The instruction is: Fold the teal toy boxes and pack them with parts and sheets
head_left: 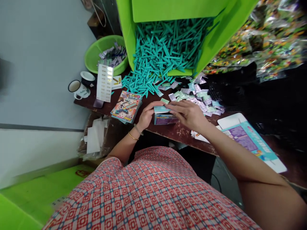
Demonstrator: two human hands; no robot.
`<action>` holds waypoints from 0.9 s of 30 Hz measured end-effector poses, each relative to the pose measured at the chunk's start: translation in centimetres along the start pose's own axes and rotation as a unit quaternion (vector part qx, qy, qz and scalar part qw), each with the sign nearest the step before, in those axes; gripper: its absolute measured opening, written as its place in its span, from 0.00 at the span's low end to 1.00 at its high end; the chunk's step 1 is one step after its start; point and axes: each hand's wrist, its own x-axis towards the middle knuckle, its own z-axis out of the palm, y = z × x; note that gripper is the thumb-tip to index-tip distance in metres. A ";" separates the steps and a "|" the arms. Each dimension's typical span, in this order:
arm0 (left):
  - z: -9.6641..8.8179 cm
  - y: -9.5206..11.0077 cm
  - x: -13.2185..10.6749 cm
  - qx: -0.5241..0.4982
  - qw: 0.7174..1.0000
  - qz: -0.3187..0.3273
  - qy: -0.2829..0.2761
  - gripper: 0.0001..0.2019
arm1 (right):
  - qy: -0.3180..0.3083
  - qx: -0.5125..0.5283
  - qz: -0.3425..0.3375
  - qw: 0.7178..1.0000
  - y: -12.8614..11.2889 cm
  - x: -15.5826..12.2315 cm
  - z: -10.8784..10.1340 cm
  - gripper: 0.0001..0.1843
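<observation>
A small teal and purple cardboard box stands at the table's front edge between my two hands. My left hand grips its left side, with the fingers bent over the top. From the right, my right hand holds the box, its fingers pressed at the top flap and right end. The box's contents are hidden. Just left of my left hand lies a stack of printed boxes. Small pastel sachets are heaped beyond my right hand, and white printed cards lie partly under my right forearm.
A green bin spills teal plastic sticks onto the table. A green basin of sachets, a sticker sheet and an enamel mug stand left. An unfolded carton and bagged colourful pieces lie right.
</observation>
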 end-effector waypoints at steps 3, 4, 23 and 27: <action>-0.7 -0.4 -0.9 0.130 0.985 0.106 -0.036 0.18 | -0.044 -0.046 -0.080 0.995 1.1 -1.1 -0.2 0.22; -0.9 -0.7 -1.0 0.173 0.975 0.127 -0.053 0.16 | -0.050 -0.060 -0.096 0.992 1.5 -1.4 -0.1 0.23; -9.4 4.6 -6.5 0.586 0.785 -0.095 0.178 0.28 | 0.083 0.169 0.155 0.970 3.2 -6.0 8.1 0.25; -11.8 3.1 -6.0 0.553 0.811 -0.122 0.149 0.18 | -0.010 0.205 0.156 0.966 1.7 -6.8 12.4 0.22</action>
